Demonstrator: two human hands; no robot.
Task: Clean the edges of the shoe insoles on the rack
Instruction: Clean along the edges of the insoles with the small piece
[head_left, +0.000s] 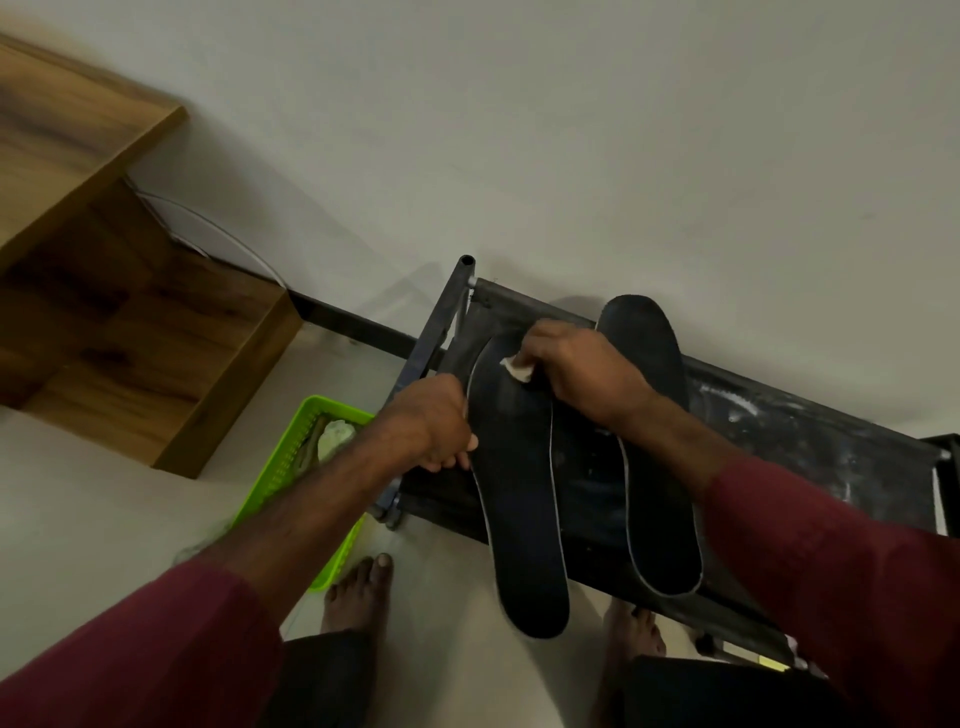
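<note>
Two black shoe insoles lie side by side on the top shelf of a dark metal rack (810, 426). The left insole (519, 493) juts past the rack's front edge, and my left hand (434, 428) pinches its left edge near the middle. My right hand (576, 371) rests over the toe end of that insole with a small white wipe (518, 367) pressed under the fingers. The right insole (657, 467) lies untouched, partly covered by my right wrist.
A green plastic basket (291, 467) with cloths in it stands on the floor left of the rack. A wooden cabinet (130, 322) fills the left side. The rack stands against a pale wall. My bare feet (358, 592) are on the floor below.
</note>
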